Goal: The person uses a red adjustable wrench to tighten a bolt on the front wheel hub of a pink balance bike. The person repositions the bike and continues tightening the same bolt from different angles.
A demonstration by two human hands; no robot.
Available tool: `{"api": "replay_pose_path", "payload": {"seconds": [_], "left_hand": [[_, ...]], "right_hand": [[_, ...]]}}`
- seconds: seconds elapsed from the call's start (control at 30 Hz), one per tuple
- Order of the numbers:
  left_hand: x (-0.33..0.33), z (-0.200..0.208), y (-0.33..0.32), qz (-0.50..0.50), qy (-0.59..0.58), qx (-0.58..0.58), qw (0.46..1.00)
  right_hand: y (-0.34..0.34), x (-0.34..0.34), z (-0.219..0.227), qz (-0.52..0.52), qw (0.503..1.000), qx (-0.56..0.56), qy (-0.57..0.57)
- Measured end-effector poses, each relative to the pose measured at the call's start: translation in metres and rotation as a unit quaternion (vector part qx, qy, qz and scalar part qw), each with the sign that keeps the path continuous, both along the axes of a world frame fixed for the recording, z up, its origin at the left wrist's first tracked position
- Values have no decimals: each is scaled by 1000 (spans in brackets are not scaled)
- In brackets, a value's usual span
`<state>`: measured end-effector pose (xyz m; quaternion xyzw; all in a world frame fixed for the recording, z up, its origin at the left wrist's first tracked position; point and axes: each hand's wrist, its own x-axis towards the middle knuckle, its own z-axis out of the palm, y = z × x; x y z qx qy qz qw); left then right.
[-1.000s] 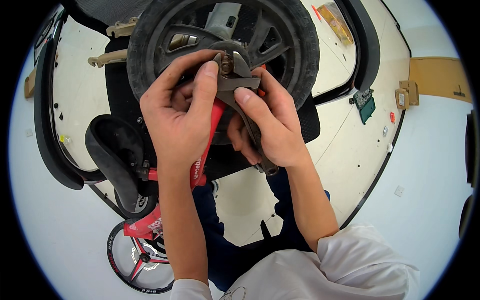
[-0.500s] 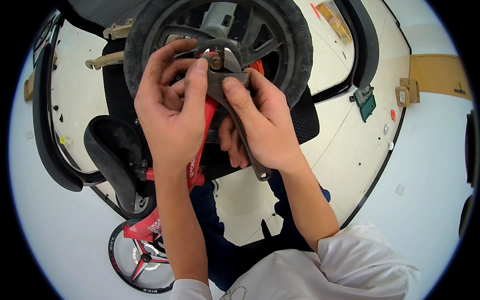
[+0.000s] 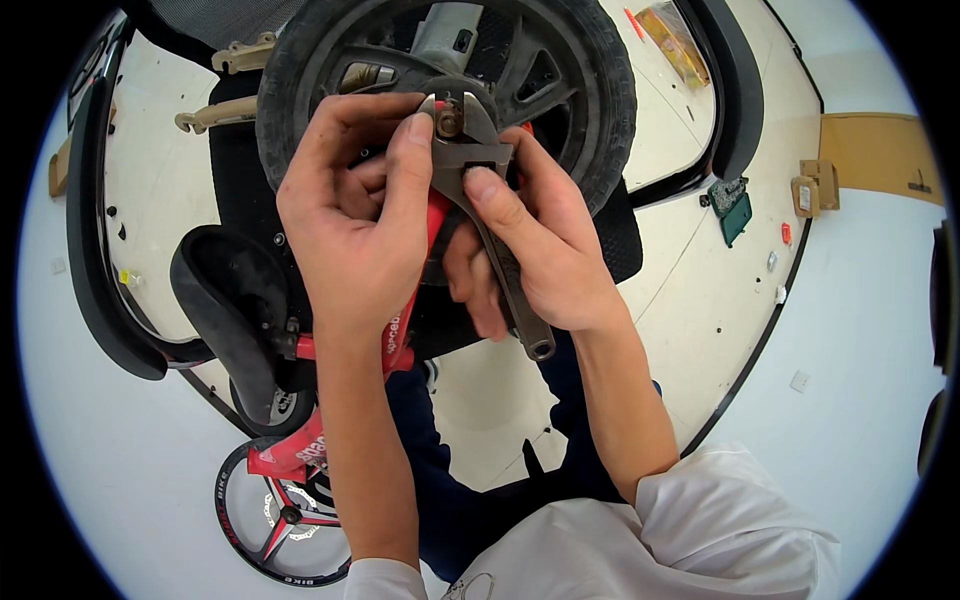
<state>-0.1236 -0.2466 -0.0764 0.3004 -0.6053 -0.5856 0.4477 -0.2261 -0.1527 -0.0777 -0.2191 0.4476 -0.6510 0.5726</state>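
Observation:
An adjustable wrench point(image 3: 505, 265) slants across the hub area of a black wheel point(image 3: 610, 120), its jaws around a brownish bolt end or nut point(image 3: 449, 122). My right hand point(image 3: 545, 235) is closed on the wrench, thumb resting near the jaw's adjuster and fingers curled behind. My left hand point(image 3: 360, 205) pinches the wrench head from the left side, thumb and forefinger by the jaw. Below the hub, a red bike frame point(image 3: 402, 325) runs down between my forearms, partly hidden by the left one. Whether the jaws grip the bolt tightly is hard to make out.
The wheel lies on a black office chair seat point(image 3: 625, 245) with curved armrests point(image 3: 738, 100). A black bike saddle point(image 3: 235, 320) is at the left, above a spoked red-and-black wheel point(image 3: 230, 530) on the floor. Further right are a green case point(image 3: 735, 220) and cardboard boxes point(image 3: 815, 190).
Both hands and the wrench have shifted slightly right and down, along with the wheel. The grip on the wrench looks the same.

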Motion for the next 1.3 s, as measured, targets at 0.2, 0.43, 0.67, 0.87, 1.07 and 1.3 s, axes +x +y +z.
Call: {"api": "replay_pose_path", "payload": {"seconds": [0.2,0.43,0.67,0.87,1.07,1.3], "left_hand": [[1,-6,-3,0,-4,-29,1000],[3,-4,0,-7,4,2,1000],[6,-3,-1,-11,-10,8,1000],[4,-2,0,-10,-14,16,1000],[5,-3,-2,-8,-18,9,1000],[3,-6,-2,-7,-5,-1,1000]], "right_hand": [[-4,1,2,10,997,48,57],[6,-20,6,44,997,30,61],[5,-44,17,106,982,64,139],[-7,-63,19,164,972,90,145],[-13,-54,20,139,967,92,191],[-8,-45,13,96,971,48,214]]}}
